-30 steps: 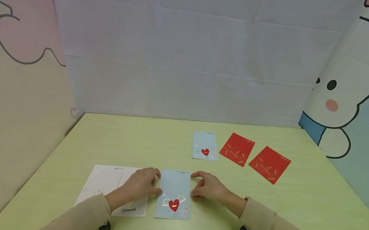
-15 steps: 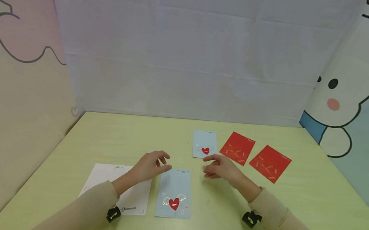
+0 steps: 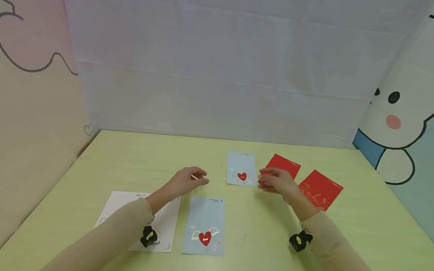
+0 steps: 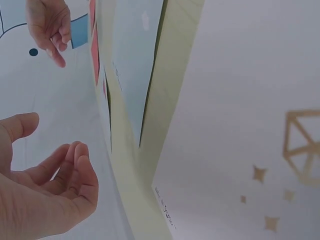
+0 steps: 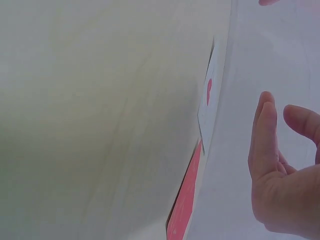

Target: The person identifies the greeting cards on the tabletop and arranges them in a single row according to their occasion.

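My left hand hovers over the table beyond the near light-blue card, its fingers loosely bent around nothing. That card bears a winged red heart and lies flat beside a pair of white cards, partly hidden under my left forearm. Farther back lies a smaller-looking light-blue card with a red heart. My right hand is above the table just right of this card, overlapping one red card in the head view. Nothing shows between its fingers in the right wrist view.
A second red card lies to the right, partly behind my right wrist. The pale green table ends at a hanging white sheet. Walls with cartoon drawings stand at both sides.
Both hands have left the sides of the near light-blue card and moved up and away from me. The right hand has shifted right, over the red card. The cards lie where they were.
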Demonstrator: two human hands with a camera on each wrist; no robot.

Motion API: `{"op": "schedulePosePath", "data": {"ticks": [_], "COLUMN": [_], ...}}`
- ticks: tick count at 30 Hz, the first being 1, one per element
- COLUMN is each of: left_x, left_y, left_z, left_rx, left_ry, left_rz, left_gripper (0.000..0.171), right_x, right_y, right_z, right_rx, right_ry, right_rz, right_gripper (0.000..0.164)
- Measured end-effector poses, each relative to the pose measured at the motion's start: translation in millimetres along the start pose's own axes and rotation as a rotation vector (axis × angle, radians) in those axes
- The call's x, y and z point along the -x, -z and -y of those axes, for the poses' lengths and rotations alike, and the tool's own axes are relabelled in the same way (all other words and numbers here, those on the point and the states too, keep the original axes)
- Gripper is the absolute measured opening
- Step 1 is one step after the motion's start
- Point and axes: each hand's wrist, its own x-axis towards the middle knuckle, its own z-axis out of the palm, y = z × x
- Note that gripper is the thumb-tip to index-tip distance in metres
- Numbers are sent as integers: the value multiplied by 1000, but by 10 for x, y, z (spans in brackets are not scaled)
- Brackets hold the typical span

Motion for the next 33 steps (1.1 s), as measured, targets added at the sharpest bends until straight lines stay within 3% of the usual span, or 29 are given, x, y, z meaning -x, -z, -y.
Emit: {"op": "schedulePosePath", "data": {"ticks": [12, 23, 33], "left_x": [-281, -513, -637], "left_y": [-95, -276, -432], "left_z": [61, 0, -66], "left_rx": [-25, 195, 241], "left_ry": [84, 158, 175], "left_rz": [26, 84, 45], "left_gripper": [40, 39, 39], "right_x": [-189, -373, -481], "right_y": [107, 122, 73], "right_z": [-63, -75, -77], "right_rx": [-65, -119, -129], "right_ry": [-102, -165, -195], "right_rz": [-82, -143, -173], "right_gripper": [42, 44, 43]}}
